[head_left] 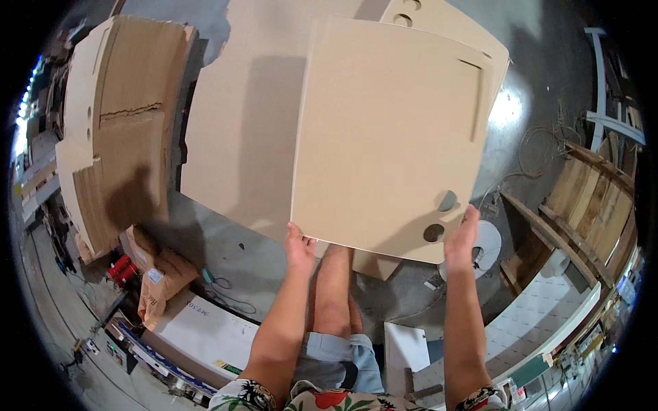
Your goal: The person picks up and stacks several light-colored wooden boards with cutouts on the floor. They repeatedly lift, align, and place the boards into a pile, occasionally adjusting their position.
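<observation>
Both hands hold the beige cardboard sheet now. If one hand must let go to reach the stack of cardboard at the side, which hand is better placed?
Probably the left hand. The cardboard stack lies on the person's left, nearer that hand. The right hand grips the cardboard sheet at its other lower corner, beside the holes, and could hold on.

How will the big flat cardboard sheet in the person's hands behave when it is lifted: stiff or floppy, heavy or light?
The cardboard sheet looks fairly stiff: it stays flat though the left hand and right hand grip only its near edge. It is probably light for its size, being thin. Its slot and round holes may make it tear or bend there.
</observation>
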`<state>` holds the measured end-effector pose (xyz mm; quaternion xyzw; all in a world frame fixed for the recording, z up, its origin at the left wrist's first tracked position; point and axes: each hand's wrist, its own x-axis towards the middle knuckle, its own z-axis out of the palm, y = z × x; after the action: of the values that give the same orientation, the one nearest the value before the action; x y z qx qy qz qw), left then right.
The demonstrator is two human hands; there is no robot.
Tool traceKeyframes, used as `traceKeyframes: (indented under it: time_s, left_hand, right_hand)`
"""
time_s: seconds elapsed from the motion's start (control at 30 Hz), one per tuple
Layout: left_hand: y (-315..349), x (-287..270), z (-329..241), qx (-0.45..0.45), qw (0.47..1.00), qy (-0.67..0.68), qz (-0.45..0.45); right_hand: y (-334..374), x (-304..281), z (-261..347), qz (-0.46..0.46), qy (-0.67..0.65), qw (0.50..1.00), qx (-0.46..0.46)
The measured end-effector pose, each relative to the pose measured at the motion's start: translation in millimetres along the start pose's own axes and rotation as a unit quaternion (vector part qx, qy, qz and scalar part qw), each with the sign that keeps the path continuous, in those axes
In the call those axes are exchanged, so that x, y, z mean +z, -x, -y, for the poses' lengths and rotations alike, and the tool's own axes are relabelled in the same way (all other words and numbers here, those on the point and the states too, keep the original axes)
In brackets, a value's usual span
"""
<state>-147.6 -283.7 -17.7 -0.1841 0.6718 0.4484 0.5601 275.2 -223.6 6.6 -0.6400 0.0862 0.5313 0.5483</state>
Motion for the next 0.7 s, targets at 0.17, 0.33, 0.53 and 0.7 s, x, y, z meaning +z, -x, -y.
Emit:
traceKeyframes:
  time_s: [0.17, 0.33, 0.53, 0.7]
  left_hand:
    - [-24, -62, 6, 0.000, 0.993, 0.061, -0.101]
    - [-68, -98, 41, -0.067, 0.983, 0.161, -0.052]
    - [-116, -170, 110, 0.027, 0.995, -0.030, 0.087]
    - [-67, -139, 65, -0.142, 0.979, 0.106, 0.098]
  right_hand:
    - [61, 131, -41, 0.028, 0.161, 0.984, -0.065]
    - [129, 212, -88, 0.046, 0.385, 0.912, -0.132]
    - [235, 244, -123, 0.025, 0.594, 0.783, -0.186]
    - [300, 242, -135, 0.095, 0.566, 0.805, -0.153]
